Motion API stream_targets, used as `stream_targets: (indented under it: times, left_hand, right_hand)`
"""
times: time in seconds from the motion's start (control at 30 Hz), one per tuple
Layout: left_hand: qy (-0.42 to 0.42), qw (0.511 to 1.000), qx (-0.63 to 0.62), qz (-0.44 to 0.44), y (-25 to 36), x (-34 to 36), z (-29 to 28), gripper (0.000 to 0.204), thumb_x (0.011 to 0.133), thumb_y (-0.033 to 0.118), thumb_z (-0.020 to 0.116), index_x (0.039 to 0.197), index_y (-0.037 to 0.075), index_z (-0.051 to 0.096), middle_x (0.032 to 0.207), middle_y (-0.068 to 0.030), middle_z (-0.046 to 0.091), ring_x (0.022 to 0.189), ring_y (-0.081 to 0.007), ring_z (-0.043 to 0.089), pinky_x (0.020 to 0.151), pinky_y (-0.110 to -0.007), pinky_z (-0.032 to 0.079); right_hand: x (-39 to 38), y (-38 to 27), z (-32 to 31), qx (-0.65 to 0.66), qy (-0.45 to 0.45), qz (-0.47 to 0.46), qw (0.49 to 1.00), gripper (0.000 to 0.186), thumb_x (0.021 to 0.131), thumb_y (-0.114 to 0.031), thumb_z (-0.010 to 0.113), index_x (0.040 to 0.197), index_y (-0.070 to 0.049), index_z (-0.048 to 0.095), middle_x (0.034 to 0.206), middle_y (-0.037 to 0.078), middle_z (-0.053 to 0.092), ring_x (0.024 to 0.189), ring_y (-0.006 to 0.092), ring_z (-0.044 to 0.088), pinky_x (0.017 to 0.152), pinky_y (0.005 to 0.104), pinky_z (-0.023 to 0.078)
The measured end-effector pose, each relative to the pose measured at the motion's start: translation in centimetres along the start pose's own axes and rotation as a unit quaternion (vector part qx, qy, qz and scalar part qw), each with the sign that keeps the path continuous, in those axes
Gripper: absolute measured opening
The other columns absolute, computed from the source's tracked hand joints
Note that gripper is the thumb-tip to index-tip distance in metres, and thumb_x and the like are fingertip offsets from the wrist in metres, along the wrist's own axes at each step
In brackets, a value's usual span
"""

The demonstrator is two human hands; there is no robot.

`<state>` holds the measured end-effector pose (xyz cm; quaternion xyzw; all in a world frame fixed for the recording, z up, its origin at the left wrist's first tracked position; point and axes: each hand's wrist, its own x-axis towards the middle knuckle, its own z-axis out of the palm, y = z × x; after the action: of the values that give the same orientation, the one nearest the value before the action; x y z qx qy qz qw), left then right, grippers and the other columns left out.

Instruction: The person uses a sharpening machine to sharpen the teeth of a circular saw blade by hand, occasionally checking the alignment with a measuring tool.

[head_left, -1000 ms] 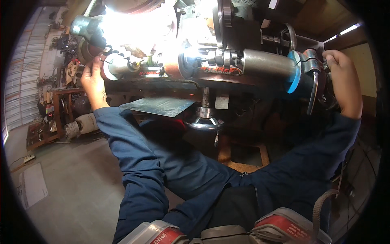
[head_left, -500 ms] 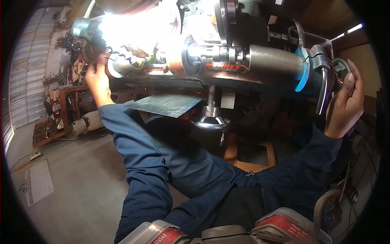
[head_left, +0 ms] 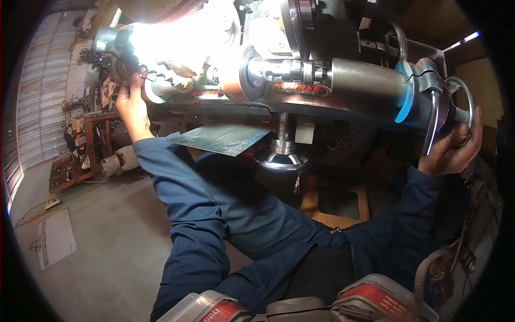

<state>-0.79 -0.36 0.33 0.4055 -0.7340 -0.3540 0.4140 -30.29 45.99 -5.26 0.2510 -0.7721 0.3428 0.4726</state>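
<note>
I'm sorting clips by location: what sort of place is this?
Probably a machine workshop. A large metal machine with a chrome handwheel beneath it fills the upper view, and a rust-brown stand with clutter around it is at left, near a ribbed pale wall.

Red lettered decals upper centre, on my machine. White print on red labels, on my filter cartridges, bottom edge. White panel, floor lower left: print too small for me.
</note>
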Motion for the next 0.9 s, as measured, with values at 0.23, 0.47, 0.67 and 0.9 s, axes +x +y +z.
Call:
stream_targets:
  times: [0.23, 0.47, 0.67, 0.9]
  left_hand:
    - [0.001, 1.000, 0.002, -0.003, -0.3, -0.1, -0.4, 0.033, 0.090, 0.023, 0.069, 0.105, -0.006, 0.065, 0.099, -0.0112, 0.070, 0.092, -0.0145, 0.063, 0.086, -0.028, 0.048]
    - [0.009, 1.000, 0.011, -0.004, -0.5, 0.3, -0.5, 0.033, 0.089, 0.026, 0.070, 0.103, -0.004, 0.067, 0.097, -0.0074, 0.070, 0.089, -0.0125, 0.061, 0.084, -0.027, 0.047]
    - [-0.008, 1.000, 0.003, 0.001, -0.3, 0.2, 0.1, 0.033, 0.090, 0.025, 0.069, 0.105, -0.005, 0.066, 0.098, -0.0084, 0.070, 0.089, -0.0127, 0.062, 0.084, -0.027, 0.048]
    - [-0.003, 1.000, -0.007, -0.012, -0.1, 0.0, -0.1, 0.035, 0.090, 0.025, 0.068, 0.108, -0.005, 0.064, 0.099, -0.0095, 0.069, 0.090, -0.0135, 0.063, 0.084, -0.028, 0.049]
  right_hand:
    - [-0.1, 0.0, 0.3, 0.054, -0.001, 0.009, 0.999, 0.036, 0.102, -0.025, 0.047, 0.117, 0.006, 0.058, 0.110, 0.018, 0.065, 0.095, 0.0248, 0.066, 0.080, 0.0305, 0.054]
    - [-2.0, 1.8, 1.3, -0.011, 0.097, -0.075, 0.992, 0.034, 0.101, -0.023, 0.048, 0.115, 0.007, 0.057, 0.109, 0.018, 0.064, 0.093, 0.0240, 0.065, 0.076, 0.0302, 0.054]
    - [-2.3, 1.6, 1.6, -0.036, 0.117, -0.078, 0.989, 0.035, 0.102, -0.023, 0.047, 0.116, 0.006, 0.057, 0.110, 0.017, 0.064, 0.094, 0.0230, 0.065, 0.078, 0.0305, 0.054]
    - [0.2, -0.7, 0.3, 0.038, 0.000, 0.018, 0.999, 0.035, 0.102, -0.023, 0.047, 0.117, 0.006, 0.057, 0.112, 0.017, 0.064, 0.096, 0.0219, 0.065, 0.081, 0.0308, 0.055]
